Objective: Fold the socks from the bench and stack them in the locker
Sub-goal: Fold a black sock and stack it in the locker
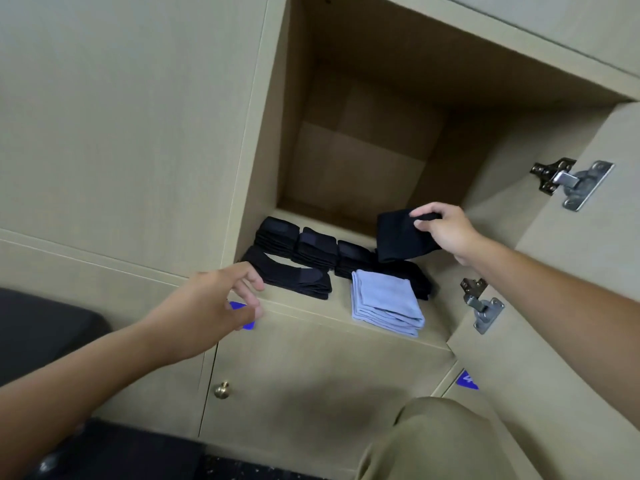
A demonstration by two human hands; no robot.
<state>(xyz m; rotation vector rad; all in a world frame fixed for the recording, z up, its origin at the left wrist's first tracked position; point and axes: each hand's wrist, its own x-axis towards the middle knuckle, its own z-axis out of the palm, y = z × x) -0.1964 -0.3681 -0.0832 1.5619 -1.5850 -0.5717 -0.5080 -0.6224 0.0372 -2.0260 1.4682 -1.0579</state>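
Right of centre in the frame, the right hand (pixel 441 232) pinches a folded black sock (pixel 401 237) above the open beige wooden locker (pixel 346 317) shelf, over black sock stacks (pixel 311 251) and a folded light-blue stack (pixel 386 303). The left hand (pixel 221 303), fingers loose, holds nothing at lower left.

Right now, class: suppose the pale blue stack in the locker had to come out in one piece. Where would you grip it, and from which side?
Take the pale blue stack at its near edge, coming from the open front of the locker. The layered edges face outward there, so fingers under and thumb on top can clamp all layers. Black socks crowd its back, and the right hand is busy above.
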